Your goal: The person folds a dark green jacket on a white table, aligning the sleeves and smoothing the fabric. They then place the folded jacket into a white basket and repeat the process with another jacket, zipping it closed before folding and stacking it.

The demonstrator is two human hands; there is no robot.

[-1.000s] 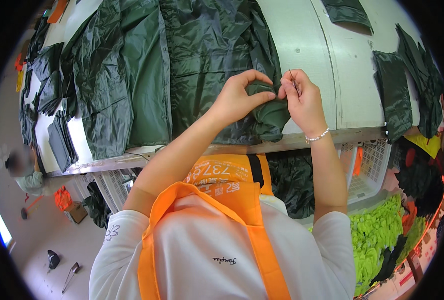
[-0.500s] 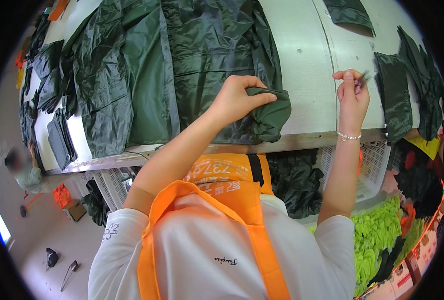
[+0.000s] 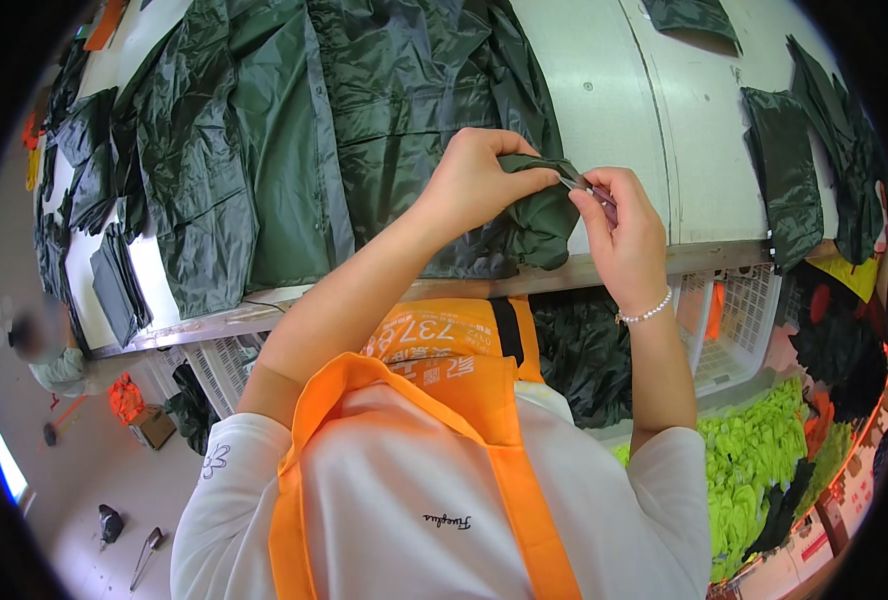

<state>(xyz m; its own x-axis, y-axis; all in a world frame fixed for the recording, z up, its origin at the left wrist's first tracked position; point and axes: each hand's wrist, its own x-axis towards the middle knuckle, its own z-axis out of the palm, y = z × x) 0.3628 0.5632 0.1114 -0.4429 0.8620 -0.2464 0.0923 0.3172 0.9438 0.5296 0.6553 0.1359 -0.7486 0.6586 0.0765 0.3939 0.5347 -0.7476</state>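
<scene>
A dark green, shiny jacket [image 3: 404, 110] lies spread over the white table, its front placket running lengthwise. My left hand [image 3: 469, 185] pinches the open end of its sleeve [image 3: 544, 235] between thumb and fingers, and the sleeve hangs at the table's near edge. In my right hand [image 3: 624, 230] are small thread snips [image 3: 606, 205] with a purplish handle. Their metal tip meets the edge of the sleeve opening, close by my left thumb. Whether the blades are apart or together, and any thread between them, is too small to make out.
Folded dark green pieces [image 3: 784, 170] lie at the table's right, more [image 3: 119, 280] at its left. Beneath the table edge [image 3: 694, 257] stand white plastic crates [image 3: 734, 330] and a heap of lime-green cloth [image 3: 749, 470]. A person [image 3: 59, 355] is at the far left.
My right hand has come left and slightly down with the snips, from over the bare table to the sleeve end. My left hand keeps its pinch on the sleeve.
</scene>
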